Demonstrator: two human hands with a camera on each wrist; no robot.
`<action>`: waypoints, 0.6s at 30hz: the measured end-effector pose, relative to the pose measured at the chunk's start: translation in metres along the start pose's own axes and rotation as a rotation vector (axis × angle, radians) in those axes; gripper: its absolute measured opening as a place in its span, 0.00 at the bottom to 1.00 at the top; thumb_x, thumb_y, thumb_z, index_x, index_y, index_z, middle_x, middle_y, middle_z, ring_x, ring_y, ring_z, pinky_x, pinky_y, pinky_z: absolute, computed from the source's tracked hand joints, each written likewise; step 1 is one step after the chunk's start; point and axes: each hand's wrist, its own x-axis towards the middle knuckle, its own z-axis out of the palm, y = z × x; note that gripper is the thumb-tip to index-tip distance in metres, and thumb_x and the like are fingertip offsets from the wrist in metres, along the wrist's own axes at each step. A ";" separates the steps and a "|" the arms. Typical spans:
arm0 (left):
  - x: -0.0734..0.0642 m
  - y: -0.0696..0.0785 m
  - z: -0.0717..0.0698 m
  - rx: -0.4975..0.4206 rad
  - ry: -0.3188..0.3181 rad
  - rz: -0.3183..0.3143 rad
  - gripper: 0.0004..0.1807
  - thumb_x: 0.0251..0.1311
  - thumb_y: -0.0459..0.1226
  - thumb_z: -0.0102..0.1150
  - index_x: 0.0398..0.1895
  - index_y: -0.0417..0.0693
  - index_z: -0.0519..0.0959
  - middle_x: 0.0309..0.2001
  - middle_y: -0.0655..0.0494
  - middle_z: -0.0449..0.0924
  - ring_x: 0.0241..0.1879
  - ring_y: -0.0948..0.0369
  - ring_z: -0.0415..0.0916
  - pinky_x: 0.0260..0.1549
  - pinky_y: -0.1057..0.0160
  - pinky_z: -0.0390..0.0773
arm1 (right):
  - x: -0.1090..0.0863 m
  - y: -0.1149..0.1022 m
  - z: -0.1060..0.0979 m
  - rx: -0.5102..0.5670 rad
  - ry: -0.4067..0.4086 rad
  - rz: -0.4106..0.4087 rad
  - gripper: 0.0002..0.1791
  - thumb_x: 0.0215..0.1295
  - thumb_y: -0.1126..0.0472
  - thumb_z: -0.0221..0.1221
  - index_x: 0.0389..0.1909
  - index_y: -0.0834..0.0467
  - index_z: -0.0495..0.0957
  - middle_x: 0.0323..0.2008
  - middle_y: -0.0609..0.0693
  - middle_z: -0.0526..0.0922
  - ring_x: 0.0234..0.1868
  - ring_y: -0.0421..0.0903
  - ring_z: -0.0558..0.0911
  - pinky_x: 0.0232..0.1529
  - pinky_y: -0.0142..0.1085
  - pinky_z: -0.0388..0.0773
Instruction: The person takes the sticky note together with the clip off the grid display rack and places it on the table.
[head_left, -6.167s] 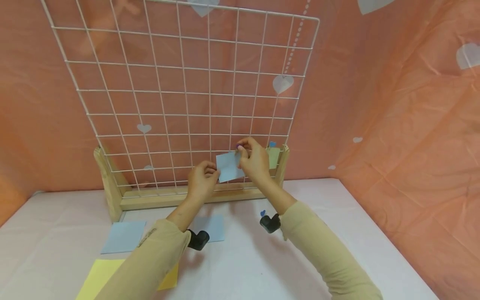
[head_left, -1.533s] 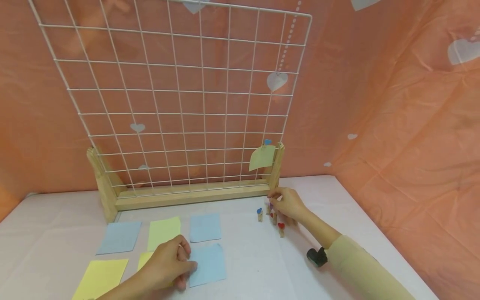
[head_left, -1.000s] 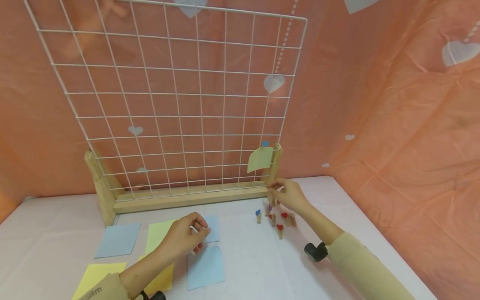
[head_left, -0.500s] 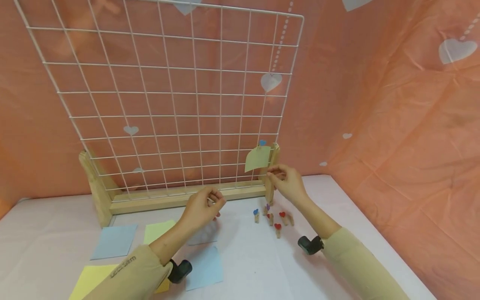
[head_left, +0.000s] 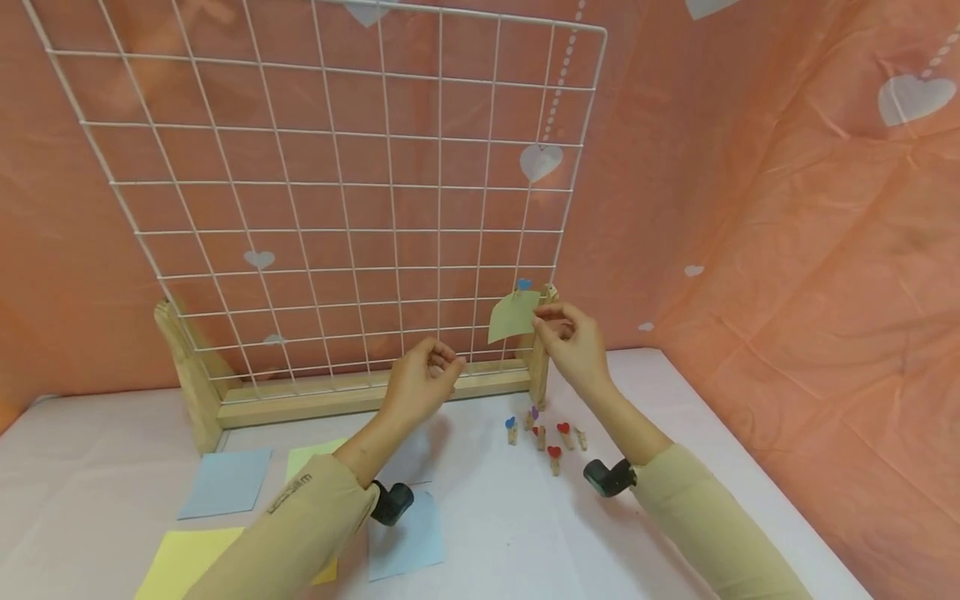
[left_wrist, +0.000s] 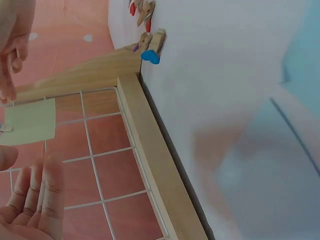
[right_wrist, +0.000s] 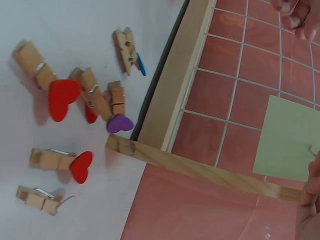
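A pale green sticky note hangs at the lower right of the white wire grid, held by a small clothespin with a blue heart. My right hand is just right of it, fingers loosely bent, with thumb and index tips right at the note's edge. My left hand is raised before the grid's lower bars, left of the note. In the left wrist view the left fingers are fairly straight, apart from the thumb, and hold nothing. The note's lower corner appears beside the right fingers in the right wrist view.
The grid stands on a wooden base. Several loose heart clothespins lie on the white table, one seeming to lack its heart. Blue notes, a yellow note and a green note lie at the left, some partly covered by my left arm.
Earlier both hands held a blue note at the grid; that spot is now bare. Since then my right hand has risen from the clothespins to the green note, and my left has risen from the table notes.
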 end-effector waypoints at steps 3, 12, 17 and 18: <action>0.006 0.002 0.003 -0.012 0.031 0.019 0.09 0.63 0.37 0.60 0.37 0.39 0.76 0.31 0.47 0.80 0.24 0.57 0.81 0.22 0.66 0.78 | 0.001 -0.006 0.001 0.020 0.023 0.004 0.12 0.64 0.65 0.60 0.46 0.67 0.79 0.39 0.64 0.83 0.14 0.31 0.69 0.16 0.23 0.64; 0.020 0.007 0.017 -0.034 0.120 0.070 0.11 0.61 0.36 0.61 0.41 0.38 0.78 0.37 0.44 0.83 0.37 0.52 0.82 0.37 0.58 0.82 | 0.001 -0.029 0.002 0.020 0.058 -0.071 0.14 0.65 0.70 0.57 0.50 0.71 0.77 0.49 0.67 0.81 0.11 0.28 0.65 0.12 0.20 0.58; 0.025 0.007 0.025 -0.081 0.160 0.085 0.11 0.61 0.33 0.61 0.44 0.35 0.78 0.39 0.42 0.82 0.42 0.50 0.81 0.44 0.57 0.81 | 0.011 -0.016 0.004 0.019 0.055 -0.084 0.16 0.65 0.65 0.59 0.53 0.64 0.78 0.45 0.64 0.83 0.12 0.29 0.71 0.11 0.22 0.59; 0.025 0.007 0.027 -0.089 0.164 0.086 0.12 0.61 0.32 0.61 0.44 0.34 0.78 0.40 0.41 0.82 0.43 0.50 0.80 0.45 0.56 0.81 | 0.012 -0.015 0.005 0.014 0.050 -0.083 0.17 0.65 0.65 0.59 0.54 0.63 0.78 0.45 0.63 0.83 0.12 0.29 0.72 0.11 0.22 0.59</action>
